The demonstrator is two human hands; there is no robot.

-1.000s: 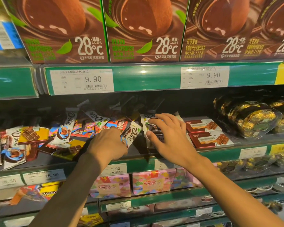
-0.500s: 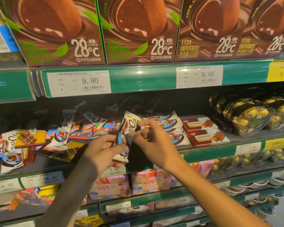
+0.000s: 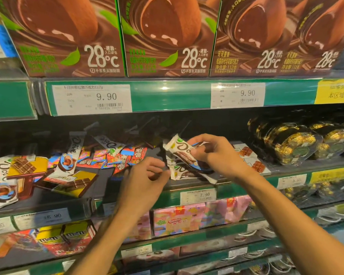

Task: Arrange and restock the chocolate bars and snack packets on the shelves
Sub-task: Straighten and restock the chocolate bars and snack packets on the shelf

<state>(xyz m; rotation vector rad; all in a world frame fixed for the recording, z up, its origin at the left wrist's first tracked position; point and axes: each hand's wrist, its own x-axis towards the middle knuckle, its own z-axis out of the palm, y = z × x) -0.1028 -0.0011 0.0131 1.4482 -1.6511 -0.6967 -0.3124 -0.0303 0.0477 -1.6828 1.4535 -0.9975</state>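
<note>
My right hand (image 3: 216, 155) grips a white Dove chocolate bar (image 3: 180, 148) and holds it tilted just above the middle shelf (image 3: 246, 182). To its lower left, my left hand (image 3: 145, 177) has loosely curled fingers with nothing visible between them. Its fingertips sit at the end of a second white Dove bar (image 3: 182, 172) lying on the shelf. Left of my hands, several packets lie in a loose pile: an upright white Dove bar (image 3: 75, 151), red snack packets (image 3: 127, 158) and yellow chocolate bars (image 3: 76, 183).
Red-and-white chocolate boxes (image 3: 253, 163) lie just right of my right hand, with clear trays of gold-wrapped chocolates (image 3: 292, 145) beyond. Big brown truffle boxes (image 3: 167, 36) fill the shelf above. Pink boxes (image 3: 177, 221) and M&M's packs (image 3: 68, 236) stand below.
Both hands held one Dove bar half a second ago. Now the right hand alone has it and has lifted it up and to the right; the left hand has let go.
</note>
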